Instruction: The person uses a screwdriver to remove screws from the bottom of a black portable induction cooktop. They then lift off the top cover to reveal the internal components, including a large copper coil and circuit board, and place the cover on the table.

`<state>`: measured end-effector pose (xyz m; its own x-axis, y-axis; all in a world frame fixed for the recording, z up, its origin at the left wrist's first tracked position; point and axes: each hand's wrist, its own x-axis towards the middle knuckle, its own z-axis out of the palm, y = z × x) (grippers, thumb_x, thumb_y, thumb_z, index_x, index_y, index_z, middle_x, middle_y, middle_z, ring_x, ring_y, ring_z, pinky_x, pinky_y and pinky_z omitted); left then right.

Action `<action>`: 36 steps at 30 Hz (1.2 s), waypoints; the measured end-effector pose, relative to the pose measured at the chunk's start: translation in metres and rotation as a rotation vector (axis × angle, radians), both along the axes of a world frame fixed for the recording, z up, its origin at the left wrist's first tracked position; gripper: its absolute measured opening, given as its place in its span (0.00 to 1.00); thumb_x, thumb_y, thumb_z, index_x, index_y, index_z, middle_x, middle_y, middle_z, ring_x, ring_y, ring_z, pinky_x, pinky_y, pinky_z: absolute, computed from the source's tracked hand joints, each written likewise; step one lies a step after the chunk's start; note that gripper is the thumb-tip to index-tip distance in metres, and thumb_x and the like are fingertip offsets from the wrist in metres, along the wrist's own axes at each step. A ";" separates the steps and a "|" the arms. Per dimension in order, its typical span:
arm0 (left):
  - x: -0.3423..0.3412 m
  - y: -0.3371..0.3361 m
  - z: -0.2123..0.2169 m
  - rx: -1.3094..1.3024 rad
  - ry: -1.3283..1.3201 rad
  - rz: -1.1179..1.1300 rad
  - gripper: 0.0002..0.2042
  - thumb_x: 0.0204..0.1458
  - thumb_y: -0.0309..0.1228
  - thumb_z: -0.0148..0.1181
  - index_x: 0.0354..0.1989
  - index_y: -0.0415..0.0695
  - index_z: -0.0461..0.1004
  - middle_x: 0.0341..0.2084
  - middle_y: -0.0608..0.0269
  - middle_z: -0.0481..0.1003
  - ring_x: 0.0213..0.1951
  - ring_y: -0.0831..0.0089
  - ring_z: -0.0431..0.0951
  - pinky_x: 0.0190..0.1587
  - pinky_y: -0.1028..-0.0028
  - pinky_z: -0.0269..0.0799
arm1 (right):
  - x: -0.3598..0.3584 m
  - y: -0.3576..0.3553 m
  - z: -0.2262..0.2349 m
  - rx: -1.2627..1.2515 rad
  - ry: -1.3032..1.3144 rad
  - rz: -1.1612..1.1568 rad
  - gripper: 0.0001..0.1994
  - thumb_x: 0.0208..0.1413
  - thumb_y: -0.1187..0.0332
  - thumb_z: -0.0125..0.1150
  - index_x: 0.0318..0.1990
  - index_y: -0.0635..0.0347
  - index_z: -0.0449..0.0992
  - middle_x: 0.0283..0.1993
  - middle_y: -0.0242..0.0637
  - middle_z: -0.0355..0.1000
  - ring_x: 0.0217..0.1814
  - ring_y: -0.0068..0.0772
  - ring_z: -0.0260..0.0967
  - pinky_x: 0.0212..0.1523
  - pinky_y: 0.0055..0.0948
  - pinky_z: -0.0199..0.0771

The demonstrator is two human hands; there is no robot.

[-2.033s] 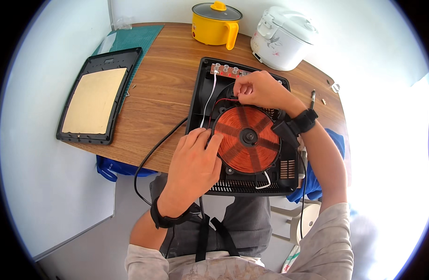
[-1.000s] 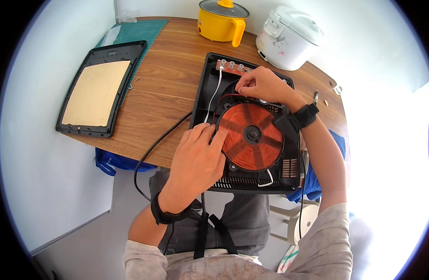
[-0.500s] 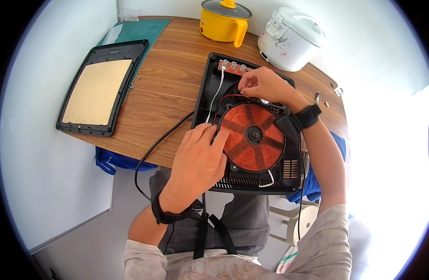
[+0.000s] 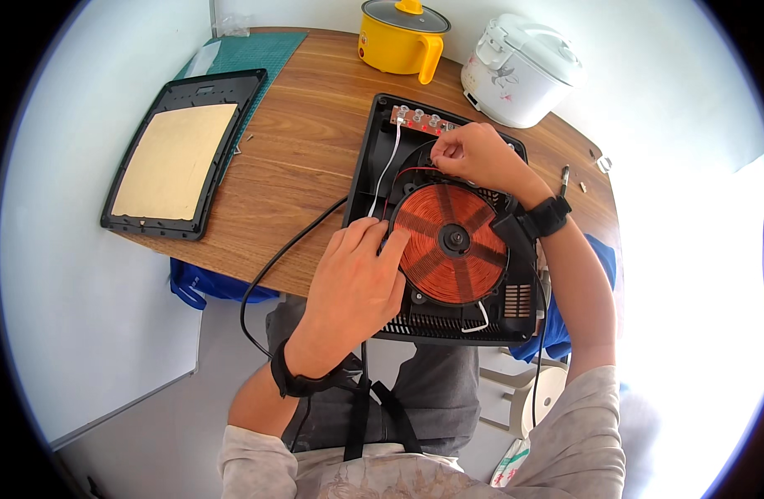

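An opened induction cooker lies in front of me, its black base housing (image 4: 363, 179) exposing a round copper coil (image 4: 432, 270). My left hand (image 4: 357, 270) rests over the housing's left side. Its fingers are stretched out and slightly apart, touching the coil's left rim near a white cable (image 4: 388, 170). Just beyond the coil, my right hand (image 4: 473, 158) is closed in a pinch near a red wire (image 4: 415, 169). What lies between those fingertips is too small and hidden to make out. A small circuit board (image 4: 411, 121) sits at the housing's far end.
The black top cover (image 4: 254, 91) with a tan sheet lies at left, partly over a green cutting mat (image 4: 269, 50). A yellow pot (image 4: 390, 50) and white rice cooker (image 4: 511, 87) stand at the back. Small loose parts (image 4: 583, 187) lie at right. A black cord (image 4: 269, 270) hangs over the edge.
My right hand has shifted slightly to the right, still pinched near the red wire. The left hand stays in place on the coil's rim.
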<state>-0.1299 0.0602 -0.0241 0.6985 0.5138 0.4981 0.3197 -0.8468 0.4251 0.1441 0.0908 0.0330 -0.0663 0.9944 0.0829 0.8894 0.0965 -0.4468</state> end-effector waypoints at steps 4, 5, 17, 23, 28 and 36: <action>0.000 0.000 -0.002 -0.002 -0.002 0.000 0.18 0.47 0.22 0.57 0.50 0.39 0.73 0.47 0.51 0.76 0.56 0.56 0.71 0.56 0.59 0.67 | -0.001 0.000 0.000 -0.026 0.022 -0.006 0.09 0.52 0.68 0.64 0.34 0.65 0.82 0.27 0.40 0.78 0.29 0.30 0.76 0.36 0.27 0.76; 0.000 -0.001 -0.002 -0.004 -0.003 0.001 0.18 0.47 0.22 0.57 0.50 0.39 0.73 0.47 0.51 0.76 0.56 0.56 0.71 0.56 0.59 0.67 | 0.000 0.001 -0.002 -0.025 0.021 0.006 0.09 0.52 0.68 0.64 0.35 0.65 0.82 0.27 0.40 0.78 0.29 0.30 0.76 0.36 0.27 0.76; 0.001 0.000 -0.001 0.001 0.002 0.004 0.18 0.48 0.22 0.57 0.50 0.39 0.73 0.47 0.51 0.76 0.56 0.56 0.71 0.56 0.59 0.67 | -0.006 0.002 0.003 0.035 -0.099 0.114 0.07 0.52 0.70 0.64 0.33 0.66 0.82 0.28 0.45 0.78 0.30 0.38 0.78 0.36 0.30 0.78; 0.001 0.000 -0.001 0.001 -0.008 0.000 0.18 0.47 0.21 0.57 0.50 0.39 0.73 0.47 0.51 0.76 0.56 0.56 0.71 0.56 0.60 0.67 | -0.010 0.003 0.003 0.031 -0.153 0.068 0.08 0.52 0.70 0.64 0.34 0.66 0.82 0.28 0.45 0.78 0.31 0.39 0.78 0.37 0.30 0.78; 0.000 0.000 -0.001 -0.003 -0.014 -0.005 0.18 0.47 0.21 0.57 0.50 0.39 0.73 0.47 0.52 0.76 0.55 0.56 0.71 0.55 0.59 0.67 | -0.010 0.000 0.003 0.062 -0.141 0.049 0.06 0.50 0.71 0.63 0.34 0.61 0.84 0.30 0.42 0.79 0.33 0.44 0.78 0.39 0.35 0.78; 0.000 -0.001 0.000 -0.012 -0.010 -0.003 0.18 0.48 0.22 0.57 0.50 0.39 0.73 0.47 0.52 0.75 0.56 0.57 0.71 0.56 0.59 0.67 | -0.011 0.001 0.006 0.048 -0.098 0.135 0.04 0.51 0.74 0.62 0.30 0.65 0.79 0.28 0.43 0.78 0.32 0.39 0.78 0.37 0.30 0.78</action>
